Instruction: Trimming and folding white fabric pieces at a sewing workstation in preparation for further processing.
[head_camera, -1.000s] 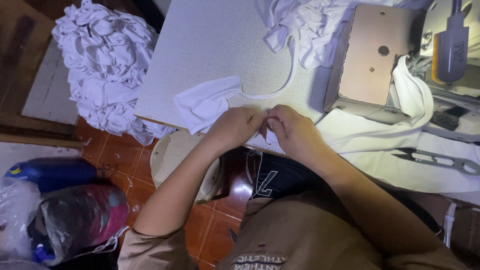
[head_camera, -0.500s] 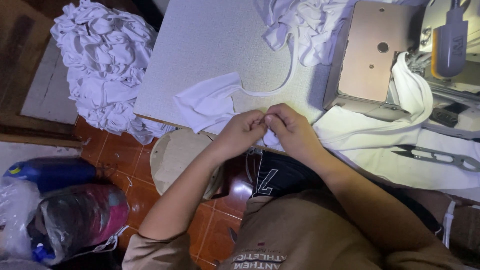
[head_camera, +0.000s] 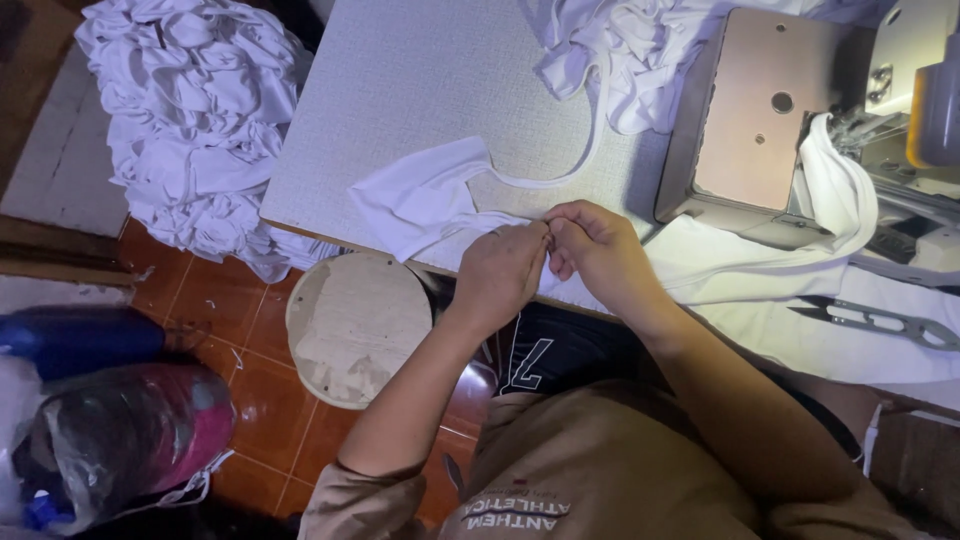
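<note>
Since a second ago I see little movement: my left hand (head_camera: 500, 270) and right hand (head_camera: 597, 250) have drawn slightly closer, fingertips now meeting on the edge of the white knit fabric piece (head_camera: 420, 200), which has shifted slightly.

Floor left: heap of white cloth (head_camera: 195, 130) beside table (head_camera: 400, 90)
Stool: round pale seat (head_camera: 358, 325) on red tiles
Table right: sewing machine (head_camera: 800, 130), snips (head_camera: 880, 322)
Bottom left: plastic bags (head_camera: 110, 440)
</note>
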